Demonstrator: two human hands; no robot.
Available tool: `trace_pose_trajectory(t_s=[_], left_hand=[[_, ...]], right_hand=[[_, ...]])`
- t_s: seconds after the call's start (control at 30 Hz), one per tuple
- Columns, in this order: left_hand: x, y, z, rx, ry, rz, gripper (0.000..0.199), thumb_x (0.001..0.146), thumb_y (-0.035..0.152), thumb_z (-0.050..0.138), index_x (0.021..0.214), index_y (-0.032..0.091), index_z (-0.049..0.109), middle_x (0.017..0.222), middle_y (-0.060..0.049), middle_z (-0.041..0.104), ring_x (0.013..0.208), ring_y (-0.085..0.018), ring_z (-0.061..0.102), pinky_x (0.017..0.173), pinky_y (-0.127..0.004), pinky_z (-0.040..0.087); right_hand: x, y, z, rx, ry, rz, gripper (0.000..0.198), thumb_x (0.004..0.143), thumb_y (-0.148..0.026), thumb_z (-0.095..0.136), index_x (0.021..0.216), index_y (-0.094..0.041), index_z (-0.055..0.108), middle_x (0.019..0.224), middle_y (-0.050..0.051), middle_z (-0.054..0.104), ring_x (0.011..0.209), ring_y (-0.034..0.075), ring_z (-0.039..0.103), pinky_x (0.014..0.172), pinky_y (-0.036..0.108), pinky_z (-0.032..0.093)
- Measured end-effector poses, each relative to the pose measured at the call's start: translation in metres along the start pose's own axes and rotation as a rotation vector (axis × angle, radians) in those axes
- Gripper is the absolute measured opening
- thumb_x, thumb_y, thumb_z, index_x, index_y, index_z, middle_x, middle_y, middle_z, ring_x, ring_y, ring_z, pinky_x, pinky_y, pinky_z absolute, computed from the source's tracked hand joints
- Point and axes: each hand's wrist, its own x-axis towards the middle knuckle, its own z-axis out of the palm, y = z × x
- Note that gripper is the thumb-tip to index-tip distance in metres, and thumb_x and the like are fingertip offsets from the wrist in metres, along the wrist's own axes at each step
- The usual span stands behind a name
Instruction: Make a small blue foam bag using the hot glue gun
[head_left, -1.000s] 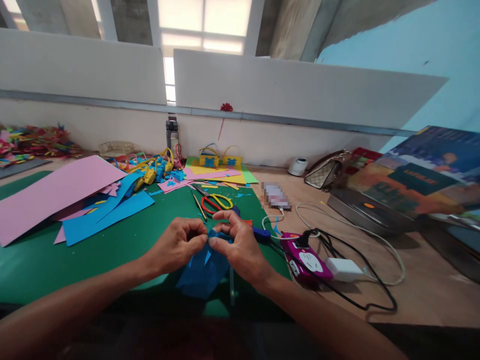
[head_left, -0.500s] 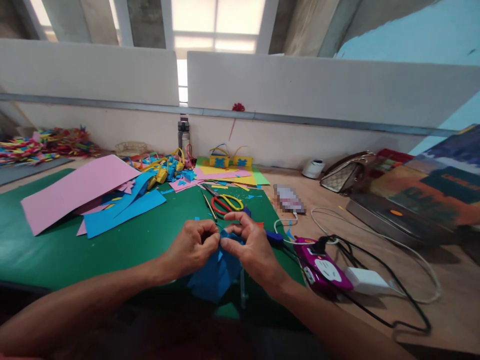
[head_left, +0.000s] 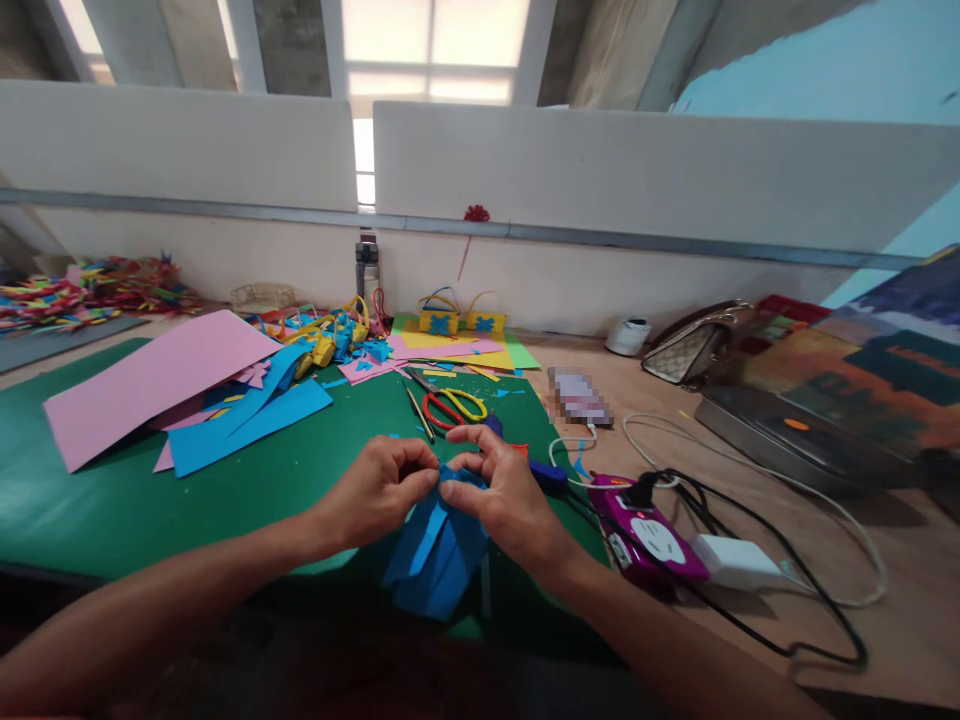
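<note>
A gathered blue craft sheet (head_left: 435, 570) hangs between my hands over the near edge of the green mat, its lower part fanned out in folds. My left hand (head_left: 394, 485) pinches its top edge between thumb and fingertips. From the other side, my right hand (head_left: 499, 490) holds the same edge, thumb in front and forefinger arched above. The exact spot under the fingertips is hidden. Just past my right hand lies a blue tool (head_left: 551, 478) with an orange part, mostly covered, which looks like a glue gun. Scissors (head_left: 450, 407) with red and yellow handles rest beyond my fingers.
Pink sheets (head_left: 157, 385) and blue sheets (head_left: 251, 428) lie on the left of the green mat (head_left: 247, 510). Small yellow bags (head_left: 439, 322) stand at the back. On the right are a purple power strip (head_left: 649, 540), cables, a white adapter (head_left: 733, 562) and a phone (head_left: 580, 397).
The blue sheet's lower part has tilted and spread, so its folds face me more and look brighter. Both hands keep nearly the same place and grip.
</note>
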Motion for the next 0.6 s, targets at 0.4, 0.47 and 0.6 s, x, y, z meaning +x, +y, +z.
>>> trace_pose_trajectory(t_s=[0.4, 0.47, 0.6], left_hand=[[-0.002, 0.0, 0.003, -0.094, 0.034, -0.037, 0.014, 0.071, 0.024, 0.048, 0.062, 0.013, 0.051, 0.052, 0.006, 0.039, 0.049, -0.007, 0.03, 0.046, -0.019, 0.023], [-0.002, -0.001, 0.005, -0.093, 0.064, -0.044, 0.015, 0.071, 0.024, 0.048, 0.061, 0.014, 0.052, 0.05, 0.006, 0.038, 0.049, -0.007, 0.03, 0.046, -0.019, 0.023], [-0.002, -0.001, 0.009, -0.073, 0.146, -0.062, 0.016, 0.07, 0.024, 0.048, 0.059, 0.014, 0.052, 0.051, 0.004, 0.041, 0.052, -0.008, 0.034, 0.048, -0.019, 0.025]], right_hand=[[0.0, 0.002, 0.001, 0.011, 0.017, -0.037, 0.041, 0.062, -0.013, 0.061, 0.1, -0.019, 0.049, 0.068, -0.005, 0.053, 0.054, 0.007, 0.042, 0.049, 0.02, 0.03], [0.0, 0.002, 0.002, 0.018, 0.026, -0.04, 0.04, 0.061, -0.013, 0.061, 0.099, -0.019, 0.049, 0.068, -0.006, 0.053, 0.054, 0.007, 0.043, 0.049, 0.02, 0.03], [0.0, 0.002, 0.003, 0.04, 0.044, -0.037, 0.04, 0.061, -0.014, 0.061, 0.098, -0.019, 0.049, 0.067, -0.006, 0.053, 0.052, 0.007, 0.042, 0.049, 0.02, 0.029]])
